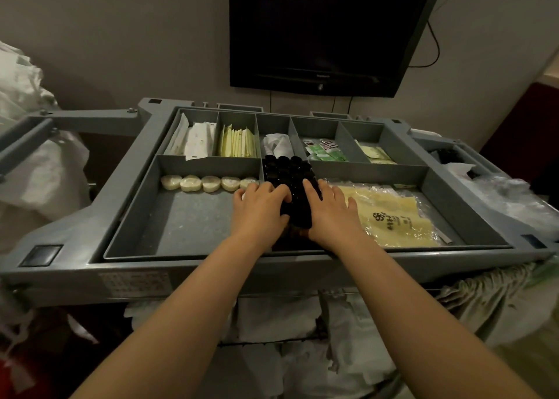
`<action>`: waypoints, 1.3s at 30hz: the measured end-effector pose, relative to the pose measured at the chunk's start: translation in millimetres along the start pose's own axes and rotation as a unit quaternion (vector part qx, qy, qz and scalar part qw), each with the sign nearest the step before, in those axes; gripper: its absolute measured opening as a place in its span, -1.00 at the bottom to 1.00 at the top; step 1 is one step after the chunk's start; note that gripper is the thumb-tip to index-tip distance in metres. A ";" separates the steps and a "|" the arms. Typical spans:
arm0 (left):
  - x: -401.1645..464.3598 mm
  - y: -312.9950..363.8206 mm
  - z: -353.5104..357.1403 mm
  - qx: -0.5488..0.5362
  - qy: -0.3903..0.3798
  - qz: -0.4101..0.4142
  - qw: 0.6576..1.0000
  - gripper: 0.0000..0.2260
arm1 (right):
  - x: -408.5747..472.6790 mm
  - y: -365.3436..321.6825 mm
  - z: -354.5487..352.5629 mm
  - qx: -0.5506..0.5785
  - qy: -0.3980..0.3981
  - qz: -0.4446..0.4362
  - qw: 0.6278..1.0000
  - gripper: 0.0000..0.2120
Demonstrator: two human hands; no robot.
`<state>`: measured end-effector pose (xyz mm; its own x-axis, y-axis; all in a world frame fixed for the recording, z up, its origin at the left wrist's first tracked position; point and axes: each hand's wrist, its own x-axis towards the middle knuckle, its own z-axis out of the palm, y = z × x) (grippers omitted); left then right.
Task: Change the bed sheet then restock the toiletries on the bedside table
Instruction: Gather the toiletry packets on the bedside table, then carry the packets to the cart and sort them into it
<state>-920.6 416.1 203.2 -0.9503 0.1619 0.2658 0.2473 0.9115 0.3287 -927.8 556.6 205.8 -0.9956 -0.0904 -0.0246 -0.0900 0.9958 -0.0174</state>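
A grey cart tray (133, 217) under a wall TV (326, 29); left hand (260, 208) and right hand (331, 214), fingers spread, press on black bottles (287, 171).

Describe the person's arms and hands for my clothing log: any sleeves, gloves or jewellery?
The left hand and the right hand are bare, no gloves. Both forearms are uncovered as far as the picture shows, with no sleeves in view. No watch, bracelet or ring is visible.
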 end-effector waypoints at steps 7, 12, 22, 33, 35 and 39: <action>0.8 -3.7 -1.9 -0.055 -0.004 -0.006 0.998 -0.64 | -3.8 -14.2 -11.4 0.093 -0.011 -0.034 0.995 -0.18; -10.9 -41.2 -31.6 -0.023 0.048 -0.040 0.998 -0.65 | -8.8 -60.7 -35.0 0.121 0.038 -0.079 0.989 -0.37; -195.8 -272.5 -205.6 0.130 0.138 -0.366 0.911 -0.50 | -48.8 -388.7 -65.2 0.239 0.069 -0.408 0.878 -0.58; -510.6 -427.2 -318.1 0.144 0.073 -0.685 0.710 -0.55 | -210.4 -741.6 -24.5 0.181 -0.071 -0.695 0.692 -0.63; -516.3 -458.1 -337.4 0.152 0.094 -0.691 0.700 -0.53 | -212.3 -772.3 3.0 0.141 -0.104 -0.703 0.689 -0.63; -503.9 -539.0 -376.4 0.149 0.124 -0.680 0.707 -0.53 | -184.2 -830.5 54.3 0.077 -0.163 -0.681 0.710 -0.60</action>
<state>-503.8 -299.1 233.2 -0.1990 -0.9787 0.0512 -0.9496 0.2054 0.2369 -668.3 -254.6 170.6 0.0724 -0.9913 -0.1101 -0.9346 -0.0289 -0.3546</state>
